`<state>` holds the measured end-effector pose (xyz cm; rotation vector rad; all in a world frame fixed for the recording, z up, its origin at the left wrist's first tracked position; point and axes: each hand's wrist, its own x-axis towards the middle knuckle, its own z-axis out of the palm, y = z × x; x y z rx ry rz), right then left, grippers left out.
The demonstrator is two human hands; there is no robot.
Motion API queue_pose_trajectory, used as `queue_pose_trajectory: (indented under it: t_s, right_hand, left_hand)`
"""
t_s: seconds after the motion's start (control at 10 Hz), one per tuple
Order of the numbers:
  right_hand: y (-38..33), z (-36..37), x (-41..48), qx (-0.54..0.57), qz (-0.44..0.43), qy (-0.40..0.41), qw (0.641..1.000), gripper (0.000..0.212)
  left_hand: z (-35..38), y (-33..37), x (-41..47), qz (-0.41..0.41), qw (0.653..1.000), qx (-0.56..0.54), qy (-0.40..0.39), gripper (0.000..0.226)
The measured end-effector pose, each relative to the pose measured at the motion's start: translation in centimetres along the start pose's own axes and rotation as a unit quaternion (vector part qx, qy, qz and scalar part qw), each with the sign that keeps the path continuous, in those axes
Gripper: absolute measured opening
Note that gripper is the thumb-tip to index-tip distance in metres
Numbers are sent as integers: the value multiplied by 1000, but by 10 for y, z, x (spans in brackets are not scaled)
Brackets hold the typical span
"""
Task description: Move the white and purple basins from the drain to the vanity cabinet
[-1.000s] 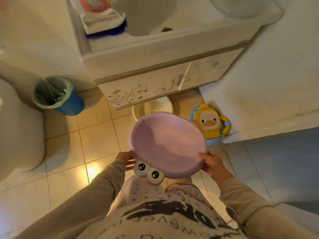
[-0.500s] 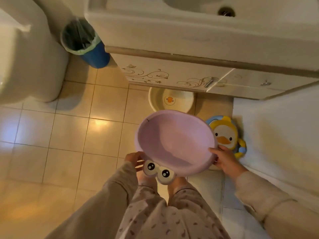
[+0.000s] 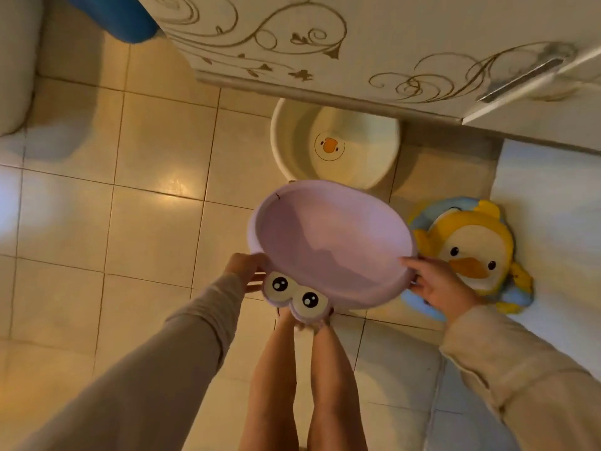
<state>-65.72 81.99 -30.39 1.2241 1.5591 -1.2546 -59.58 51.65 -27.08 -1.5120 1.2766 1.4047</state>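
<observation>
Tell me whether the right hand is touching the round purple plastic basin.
Touching. The head view shows the right hand gripping the round purple plastic basin at its rim, thumb laid over the edge.

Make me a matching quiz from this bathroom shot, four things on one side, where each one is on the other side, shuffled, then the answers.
Things:
1. purple basin
2. white basin
3. duck toy
4. blue bin

Places:
A. on the floor, partly under the vanity cabinet
B. top left, beside the cabinet
C. held by the left hand and right hand
D. on the floor at the right, against the wall

Pairs: 1-C, 2-A, 3-D, 4-B
</observation>
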Motion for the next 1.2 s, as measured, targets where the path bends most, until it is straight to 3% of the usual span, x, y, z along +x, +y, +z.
queue_pose_trajectory:
  t_s: [0.2,0.4,0.6,0.8,0.9,1.0,1.1,1.2]
  right_hand:
    - [-66,38,105,25,-82,-11,996,17]
    - [-140,66,186,50,-178,0,983,15]
    - [-171,88,257,-52,-267,79,959,29]
    - [-172,90,289,-123,-308,163,929,22]
    - [-174,88,287,-154,-314,173,921,39]
    - [-173,78,275,-212,-293,144,921,52]
    - [-156,59,235,-214,-266,78,937,49]
    - [-120,19,175,-144,-260,6,955,45]
  left_hand:
    - [29,68,97,101,994,42,-16,4]
    - [50,138,177,202,973,107,-37,20]
    - [68,155,237,220,965,142,-22,17]
    - [77,157,259,241,952,185,30,40]
    - [76,161,254,228,945,233,30,37]
    - [76,161,247,231,929,283,56,32]
    - [78,151,239,237,920,308,49,26]
    - [71,116,226,214,922,321,19,16]
